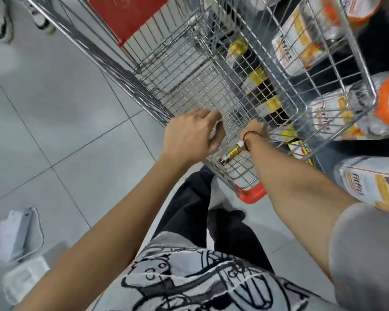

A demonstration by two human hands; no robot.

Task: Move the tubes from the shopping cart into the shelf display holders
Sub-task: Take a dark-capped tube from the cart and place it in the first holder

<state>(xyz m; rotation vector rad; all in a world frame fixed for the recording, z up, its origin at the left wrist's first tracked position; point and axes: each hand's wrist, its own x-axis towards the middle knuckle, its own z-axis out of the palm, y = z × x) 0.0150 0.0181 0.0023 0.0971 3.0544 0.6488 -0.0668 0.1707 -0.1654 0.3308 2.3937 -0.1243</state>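
Note:
A gold tube with a white end lies on the wire floor of the shopping cart, close to the cart's near corner. My right hand reaches down into the cart just above and beyond that tube; its fingers are hidden behind the hand and the wires. My left hand hovers over the cart's left rim, fingers half curled and apart from the thumb, with nothing clearly in it. Through the cart's right wire wall I see a row of yellow-topped shelf holders on a dark shelf.
Large white-and-orange packs fill the shelves at the right. The cart has a red child-seat flap at its far end and a red corner bumper. Grey tiled floor lies left. Another person's shoes stand at top left.

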